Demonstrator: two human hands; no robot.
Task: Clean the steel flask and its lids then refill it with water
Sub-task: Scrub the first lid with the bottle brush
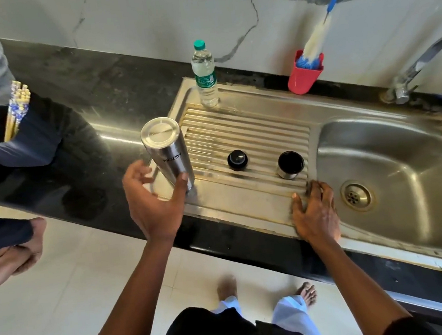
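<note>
Head view had our left hand [153, 201] seemingly gripping the upturned flask [168, 153] on the draining board [240, 127], right hand [314, 212] spread flat near stopper [237, 160] and cup lid [290, 164]; we judged washing pending, needing a firm lift toward the tap [420, 61].

Black top [211, 333] at lower centre of the frame, black sleeves [408, 329] at the bottom edge; forearms, left hand [150, 203] and right hand [316, 212] bare; pale trousers [290, 312], bare feet [306, 292].

One brand you can read: MILTON.
It stands upside down on the steel flask [169, 156]; the label on the water bottle [204, 71] is too small.
</note>
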